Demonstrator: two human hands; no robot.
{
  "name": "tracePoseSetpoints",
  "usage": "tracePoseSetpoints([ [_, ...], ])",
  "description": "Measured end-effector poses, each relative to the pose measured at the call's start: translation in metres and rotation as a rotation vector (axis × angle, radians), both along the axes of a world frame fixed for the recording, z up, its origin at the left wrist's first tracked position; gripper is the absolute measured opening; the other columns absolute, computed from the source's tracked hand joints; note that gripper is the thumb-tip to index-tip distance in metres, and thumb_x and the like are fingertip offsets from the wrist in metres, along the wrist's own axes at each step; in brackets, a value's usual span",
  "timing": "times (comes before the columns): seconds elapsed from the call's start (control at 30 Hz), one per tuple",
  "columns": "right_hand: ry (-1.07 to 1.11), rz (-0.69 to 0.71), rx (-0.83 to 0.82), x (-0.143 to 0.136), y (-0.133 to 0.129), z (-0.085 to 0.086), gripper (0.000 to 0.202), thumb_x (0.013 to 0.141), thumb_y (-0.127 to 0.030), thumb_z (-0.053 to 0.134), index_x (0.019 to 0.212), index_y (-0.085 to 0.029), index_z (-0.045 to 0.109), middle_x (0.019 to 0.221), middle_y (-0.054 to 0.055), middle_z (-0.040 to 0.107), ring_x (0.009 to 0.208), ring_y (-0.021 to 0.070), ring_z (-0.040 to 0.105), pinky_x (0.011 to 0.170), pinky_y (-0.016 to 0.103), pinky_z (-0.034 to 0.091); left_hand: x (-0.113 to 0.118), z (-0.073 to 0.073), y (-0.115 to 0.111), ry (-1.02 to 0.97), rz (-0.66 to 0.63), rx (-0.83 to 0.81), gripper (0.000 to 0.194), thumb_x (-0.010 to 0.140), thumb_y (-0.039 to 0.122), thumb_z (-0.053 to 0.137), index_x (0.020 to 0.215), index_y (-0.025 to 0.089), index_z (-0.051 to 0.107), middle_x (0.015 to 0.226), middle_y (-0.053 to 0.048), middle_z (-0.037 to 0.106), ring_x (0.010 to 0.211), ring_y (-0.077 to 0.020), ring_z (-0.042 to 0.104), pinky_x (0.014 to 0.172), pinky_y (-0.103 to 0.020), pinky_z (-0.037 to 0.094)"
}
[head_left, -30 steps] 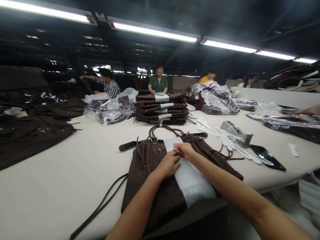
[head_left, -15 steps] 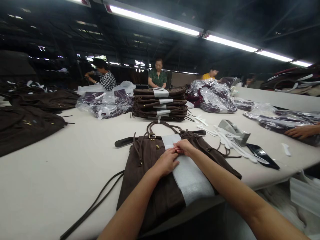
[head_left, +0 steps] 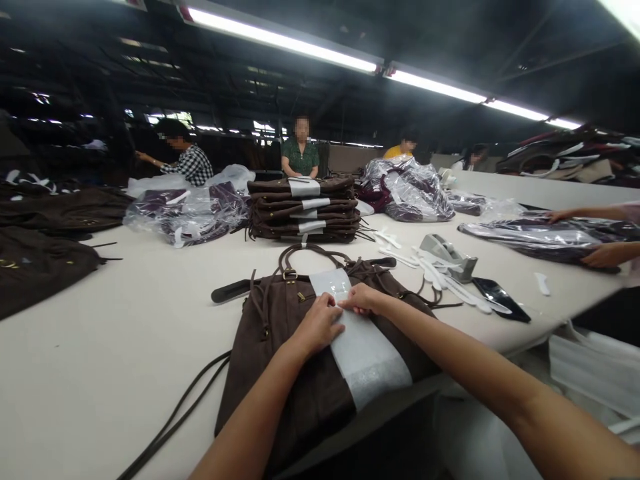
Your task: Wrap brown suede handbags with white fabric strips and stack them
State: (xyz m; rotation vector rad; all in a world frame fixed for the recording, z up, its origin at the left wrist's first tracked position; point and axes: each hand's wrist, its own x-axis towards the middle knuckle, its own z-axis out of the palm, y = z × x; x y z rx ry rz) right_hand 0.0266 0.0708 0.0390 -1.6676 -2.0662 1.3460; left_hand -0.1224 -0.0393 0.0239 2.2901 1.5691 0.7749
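Strip (head_left: 367, 353), white, lies across brown bag (head_left: 320, 383) at lower centre of frame, long axis slanting from centre toward lower right. Left hand (head_left: 317, 325) and right hand (head_left: 364, 299) meet over its upper part, equally near. Fingers bent, tips on strip; any pinch: cannot tell.

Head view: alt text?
Left hand and right hand touch a pale band across a brown bag on a white table. Stacked bags and co-workers are behind; tape dispenser and white strips at right.
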Motion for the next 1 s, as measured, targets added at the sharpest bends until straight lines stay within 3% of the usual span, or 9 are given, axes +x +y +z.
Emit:
tracePoseSetpoints([
  [0.1,-0.030,0.043,0.097,0.011,-0.014,0.002,0.030,0.074,-0.025,0.077,0.060,-0.017,0.052,0.042,-0.001,0.052,0.035,0.0096,0.042,0.036,0.020,0.027,-0.001,0.000,-0.001,-0.015,0.002,-0.006,0.017,0.078,0.020,0.069,0.094,0.019,0.074,0.108,-0.010,0.052,0.107,-0.0252,0.053,0.099,-0.036,0.045],
  [0.17,-0.029,0.030,0.265,0.019,-0.024,0.000,0.019,0.074,-0.023,0.076,0.074,-0.017,0.059,0.056,0.000,0.062,0.049,0.0133,0.055,0.047,0.022,0.040,-0.001,-0.001,-0.001,-0.036,0.005,-0.011,0.017,0.077,0.021,0.070,0.094,0.020,0.075,0.107,-0.009,0.053,0.107,-0.0248,0.053,0.099,-0.036,0.045],
  [0.27,0.044,0.092,0.703,0.030,-0.034,-0.011,0.022,0.085,-0.027,0.063,0.107,-0.021,0.062,0.101,0.006,0.071,0.092,0.0195,0.066,0.083,0.031,0.051,-0.002,-0.002,-0.001,-0.054,0.004,-0.018,0.020,0.077,0.021,0.072,0.097,0.020,0.075,0.106,-0.009,0.054,0.106,-0.0240,0.053,0.099,-0.036,0.045],
  [0.33,0.070,0.276,0.876,0.033,-0.036,-0.020,0.037,0.094,-0.030,0.047,0.129,-0.022,0.054,0.132,0.009,0.059,0.124,0.0220,0.053,0.106,0.040,0.040,-0.001,-0.003,-0.001,-0.053,-0.003,-0.021,0.020,0.077,0.020,0.072,0.098,0.019,0.074,0.106,-0.009,0.055,0.106,-0.0238,0.052,0.100,-0.036,0.044],
  [0.4,0.005,0.462,0.854,0.032,-0.036,-0.027,0.048,0.099,-0.033,0.034,0.144,-0.020,0.042,0.148,0.008,0.044,0.141,0.0222,0.033,0.116,0.047,0.027,-0.001,-0.003,-0.001,-0.052,-0.003,-0.022,0.020,0.078,0.019,0.072,0.098,0.018,0.074,0.106,-0.010,0.055,0.106,-0.0237,0.052,0.101,-0.036,0.043],
  [0.5,-0.162,0.565,0.792,0.026,-0.034,-0.030,0.054,0.102,-0.039,0.022,0.151,-0.017,0.032,0.153,0.007,0.036,0.146,0.0220,0.022,0.119,0.050,0.017,-0.001,-0.004,0.000,-0.056,0.003,-0.024,0.021,0.077,0.018,0.072,0.098,0.018,0.073,0.107,-0.009,0.056,0.106,-0.0235,0.051,0.101,-0.036,0.043],
  [0.83,-0.306,0.602,0.801,-0.013,0.002,-0.017,0.058,0.102,-0.039,0.015,0.151,-0.014,0.032,0.151,0.010,0.038,0.146,0.0245,0.019,0.118,0.055,0.007,-0.002,-0.010,0.004,-0.067,0.001,0.013,0.016,0.076,0.020,0.073,0.092,0.018,0.074,0.109,-0.009,0.056,0.110,-0.0253,0.050,0.103,-0.041,0.044],
  [1.0,-0.302,0.571,0.801,-0.010,-0.012,-0.018,0.057,0.102,-0.036,0.018,0.151,-0.010,0.030,0.153,0.012,0.035,0.146,0.0240,0.019,0.118,0.055,0.007,-0.003,-0.009,0.002,-0.081,-0.017,0.027,0.015,0.076,0.021,0.073,0.091,0.020,0.075,0.103,-0.008,0.057,0.106,-0.0243,0.052,0.100,-0.039,0.045],
])
